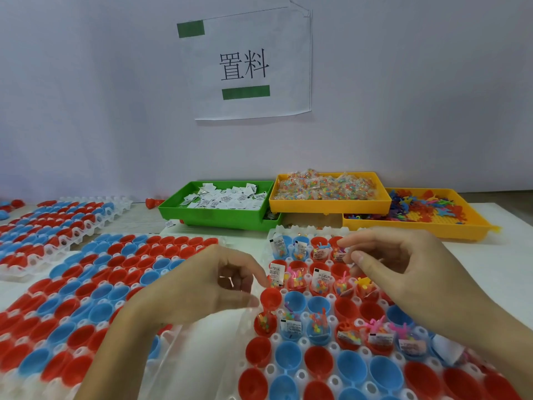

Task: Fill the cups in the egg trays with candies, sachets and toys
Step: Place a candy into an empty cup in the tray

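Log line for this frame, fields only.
left hand: over red cup | right hand: above egg tray, grip unclear | tray: partly filled

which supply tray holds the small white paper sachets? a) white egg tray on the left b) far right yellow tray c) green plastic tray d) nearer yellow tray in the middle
c: the small white paper sachets lie piled in the green plastic tray by the wall.

Left hand point(202, 287) fingertips blurred (grip unclear); sachet print illegible.
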